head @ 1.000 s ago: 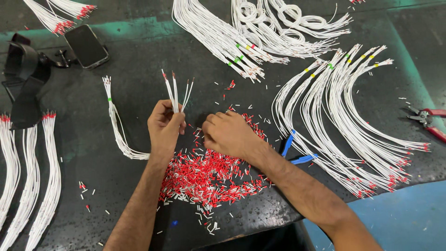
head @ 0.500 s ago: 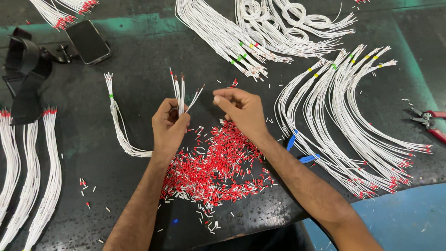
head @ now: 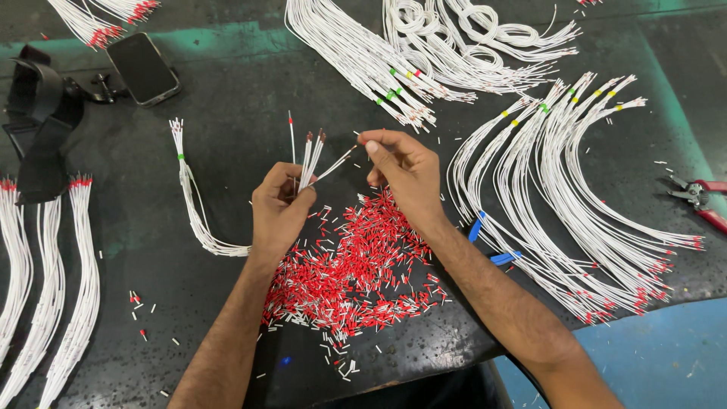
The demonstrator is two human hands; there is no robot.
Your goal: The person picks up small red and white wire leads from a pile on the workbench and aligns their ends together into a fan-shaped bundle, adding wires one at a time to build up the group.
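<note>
The left hand (head: 279, 208) is closed around a small bunch of white wires (head: 307, 155), their tips fanning upward above the fist. The right hand (head: 405, 173) pinches the end of one wire that leans out to the right, thumb and forefinger closed on its tip (whatever sits between them is too small to tell). Just below both hands, a heap of red ferrules (head: 348, 265) spreads over the dark desk (head: 227, 113), with red-handled pliers (head: 700, 197) far right.

We had a single view, worn on the head, which looked steeply down and forward over the dark worktable (head: 227, 250) from close range, both forearms entering from the bottom edge; no second view overlapped it.
</note>
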